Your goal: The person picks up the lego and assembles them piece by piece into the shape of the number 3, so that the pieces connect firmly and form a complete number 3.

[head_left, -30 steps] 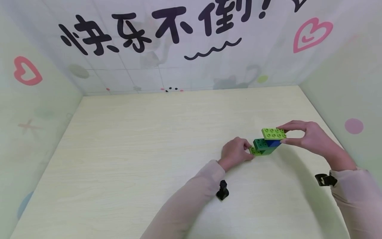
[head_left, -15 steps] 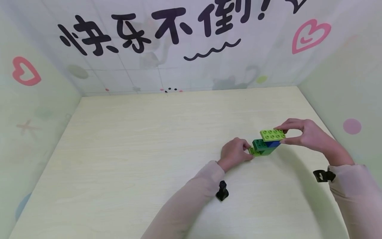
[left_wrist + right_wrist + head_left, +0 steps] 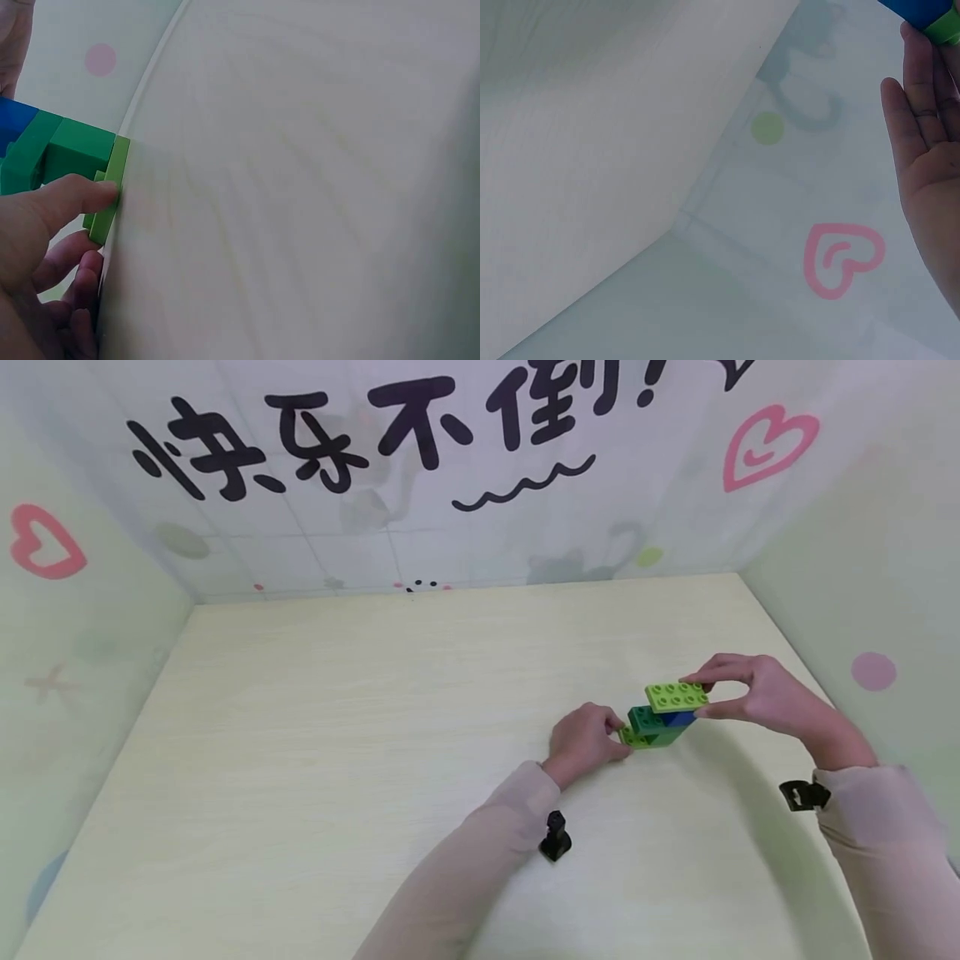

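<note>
At the right of the head view stands a small stepped stack of toy building bricks. Its base is a thin lime-green brick [image 3: 121, 156], and my left hand [image 3: 583, 739] pinches that base between thumb and fingers, low at the tabletop. Above it come a green brick [image 3: 81, 147], a dark green brick [image 3: 643, 720] and a blue brick [image 3: 678, 719]. On top lies a studded lime-green brick [image 3: 673, 697], its right end pinched by the thumb and fingers of my right hand [image 3: 768, 697]. The right wrist view catches only the blue brick's corner [image 3: 917, 9] and a green edge beside the fingertips.
The pale wooden tabletop [image 3: 360, 735] extends to the left of the stack. A printed back wall [image 3: 465, 552] and pale green side walls [image 3: 900, 610] enclose it. Black wrist mounts [image 3: 555, 837] sit on both sleeves.
The head view has shifted slightly, so the scene slides a little left. Both hands keep their hold on the bricks; the right hand sits marginally higher.
</note>
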{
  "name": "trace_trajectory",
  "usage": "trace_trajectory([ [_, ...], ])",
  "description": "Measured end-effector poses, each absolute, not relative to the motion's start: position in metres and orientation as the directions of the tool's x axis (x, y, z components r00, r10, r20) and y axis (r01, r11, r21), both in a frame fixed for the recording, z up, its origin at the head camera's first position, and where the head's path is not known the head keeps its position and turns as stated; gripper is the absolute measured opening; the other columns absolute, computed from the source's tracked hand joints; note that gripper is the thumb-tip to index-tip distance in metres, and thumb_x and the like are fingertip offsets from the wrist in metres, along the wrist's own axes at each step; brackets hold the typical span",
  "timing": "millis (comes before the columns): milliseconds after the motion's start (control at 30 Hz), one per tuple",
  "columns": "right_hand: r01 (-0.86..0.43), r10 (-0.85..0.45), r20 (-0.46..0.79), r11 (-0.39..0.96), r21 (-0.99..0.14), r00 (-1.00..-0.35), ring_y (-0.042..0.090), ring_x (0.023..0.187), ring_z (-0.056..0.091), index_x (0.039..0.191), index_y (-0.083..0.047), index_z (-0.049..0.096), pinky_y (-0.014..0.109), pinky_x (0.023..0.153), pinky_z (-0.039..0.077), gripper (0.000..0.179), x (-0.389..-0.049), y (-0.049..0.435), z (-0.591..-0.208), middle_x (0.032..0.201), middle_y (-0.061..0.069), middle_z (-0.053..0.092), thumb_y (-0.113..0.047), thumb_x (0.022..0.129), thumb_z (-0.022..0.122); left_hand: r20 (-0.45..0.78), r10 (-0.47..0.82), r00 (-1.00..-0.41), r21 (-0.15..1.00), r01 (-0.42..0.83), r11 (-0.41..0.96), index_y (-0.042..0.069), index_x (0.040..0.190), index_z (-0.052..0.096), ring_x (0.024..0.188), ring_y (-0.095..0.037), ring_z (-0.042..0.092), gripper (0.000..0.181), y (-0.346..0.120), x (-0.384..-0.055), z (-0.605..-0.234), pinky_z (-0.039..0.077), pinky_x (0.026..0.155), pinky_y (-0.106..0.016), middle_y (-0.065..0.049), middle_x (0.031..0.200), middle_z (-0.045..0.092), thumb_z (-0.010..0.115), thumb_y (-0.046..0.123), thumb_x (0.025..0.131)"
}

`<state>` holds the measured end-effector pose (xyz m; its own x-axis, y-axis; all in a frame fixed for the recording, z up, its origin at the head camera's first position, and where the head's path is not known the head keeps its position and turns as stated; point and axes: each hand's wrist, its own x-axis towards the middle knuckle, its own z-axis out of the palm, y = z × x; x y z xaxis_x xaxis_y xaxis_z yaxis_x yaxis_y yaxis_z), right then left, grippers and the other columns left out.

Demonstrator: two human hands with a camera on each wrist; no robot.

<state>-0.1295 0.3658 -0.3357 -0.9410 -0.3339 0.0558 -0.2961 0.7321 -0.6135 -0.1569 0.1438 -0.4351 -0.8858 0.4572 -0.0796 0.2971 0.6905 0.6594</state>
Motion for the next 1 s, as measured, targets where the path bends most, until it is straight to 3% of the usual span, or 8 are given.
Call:
trace_trajectory([
  [400, -0.248, -0.357, -0.016, 0.679, -0.691, -0.934, 0.008, 0.088, 0.053, 0.11, -0.008, 0.066, 0.019, 0.07, 0.043, 0.036, -0.135, 0.368, -0.338, 0.099, -0.001, 0.062, -0.009, 0.076, 0.074, -0.111, 0.453, -0.884, 0.664, 0.273, 0.696, 0.022, 0.097, 0.072, 0.065, -0.002, 0.047, 0.03, 0.142, -0.158, -0.433, 0.036, 0.053, -0.018, 0.015, 0.075, 0.053, 0.079, 0.032, 0.069],
  [733, -0.315, -0.392, -0.027, 0.777, -0.545, -0.92, 0.006, 0.081, 0.051, 0.112, -0.016, 0.064, 0.024, 0.063, 0.043, 0.036, -0.132, 0.367, -0.329, 0.092, -0.006, 0.061, -0.02, 0.077, 0.074, -0.131, 0.493, -0.86, 0.618, 0.318, 0.719, 0.019, 0.102, 0.069, 0.066, -0.005, 0.044, 0.033, 0.145, -0.157, -0.429, 0.035, 0.052, -0.018, 0.01, 0.076, 0.048, 0.077, 0.033, 0.073],
  [1000, -0.253, -0.372, -0.093, 0.774, -0.581, -0.924, 0.011, 0.088, 0.055, 0.116, -0.015, 0.063, 0.024, 0.07, 0.042, 0.042, -0.137, 0.371, -0.325, 0.104, -0.003, 0.063, -0.022, 0.076, 0.075, -0.159, 0.51, -0.845, 0.619, 0.317, 0.718, 0.017, 0.104, 0.065, 0.069, -0.005, 0.047, 0.035, 0.146, -0.16, -0.426, 0.037, 0.053, -0.019, 0.009, 0.081, 0.051, 0.076, 0.032, 0.074],
])
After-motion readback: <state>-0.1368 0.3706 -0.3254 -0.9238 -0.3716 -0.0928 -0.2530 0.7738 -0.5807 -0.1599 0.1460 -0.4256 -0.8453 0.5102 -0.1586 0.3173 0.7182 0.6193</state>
